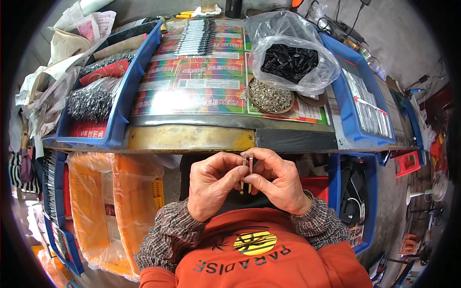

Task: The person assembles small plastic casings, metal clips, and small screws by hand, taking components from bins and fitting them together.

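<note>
My left hand (pixel 216 181) and my right hand (pixel 273 178) meet above my lap, just in front of the table edge. Each pinches a slim upright metal piece between thumb and fingers. The left slim metal piece (pixel 244 162) and the right slim metal piece (pixel 250 163) stand close side by side. Dark and brassy lower ends show beneath my thumbs. Fingers cover much of both, so their exact kind is unclear. Beyond my hands, a round dish (pixel 250 98) holds small metal parts, and a clear plastic bag (pixel 326 60) is full of black pieces.
At the table's back lies a row of slim black-and-silver pieces (pixel 196 37). Blue trays of metal pieces flank the table: the left tray (pixel 126 108) and the right tray (pixel 348 113). Below are a plastic-lined orange crate (pixel 122 211) and a blue bin (pixel 334 185) with black items.
</note>
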`<state>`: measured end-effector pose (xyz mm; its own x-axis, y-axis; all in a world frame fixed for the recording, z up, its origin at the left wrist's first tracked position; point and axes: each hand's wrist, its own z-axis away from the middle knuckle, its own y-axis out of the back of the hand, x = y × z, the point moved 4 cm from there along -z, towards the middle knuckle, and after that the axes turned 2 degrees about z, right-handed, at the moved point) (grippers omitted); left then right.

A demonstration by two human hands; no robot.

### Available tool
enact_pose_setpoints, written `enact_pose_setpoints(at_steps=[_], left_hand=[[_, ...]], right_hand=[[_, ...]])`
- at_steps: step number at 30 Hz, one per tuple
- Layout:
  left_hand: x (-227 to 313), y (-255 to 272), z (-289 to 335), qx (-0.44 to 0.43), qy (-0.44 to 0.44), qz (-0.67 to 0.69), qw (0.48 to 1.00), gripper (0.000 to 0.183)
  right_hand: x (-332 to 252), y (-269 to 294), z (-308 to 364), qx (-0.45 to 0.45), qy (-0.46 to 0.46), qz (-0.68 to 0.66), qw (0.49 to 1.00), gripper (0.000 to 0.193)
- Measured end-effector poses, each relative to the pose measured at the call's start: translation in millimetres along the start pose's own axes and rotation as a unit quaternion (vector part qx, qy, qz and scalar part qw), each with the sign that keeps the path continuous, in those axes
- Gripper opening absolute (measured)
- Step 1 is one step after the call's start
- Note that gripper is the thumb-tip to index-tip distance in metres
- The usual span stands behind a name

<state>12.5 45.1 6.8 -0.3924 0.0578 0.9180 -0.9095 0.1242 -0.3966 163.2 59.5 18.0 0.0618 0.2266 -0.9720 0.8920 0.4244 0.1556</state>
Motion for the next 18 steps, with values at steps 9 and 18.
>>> enact_pose_setpoints(at_steps=[9, 18], left_hand=[[-13, 1, 1, -0.001, -0.02, 0.045, 0.999, 0.013], [-14, -2, 2, 0.019, -0.008, 0.039, 0.999, 0.011]], right_hand=[[0, -2, 1, 0.003, 0.003, 0.043, 0.999, 0.043], [3, -2, 3, 0.014, -0.009, 0.035, 0.999, 0.042]])
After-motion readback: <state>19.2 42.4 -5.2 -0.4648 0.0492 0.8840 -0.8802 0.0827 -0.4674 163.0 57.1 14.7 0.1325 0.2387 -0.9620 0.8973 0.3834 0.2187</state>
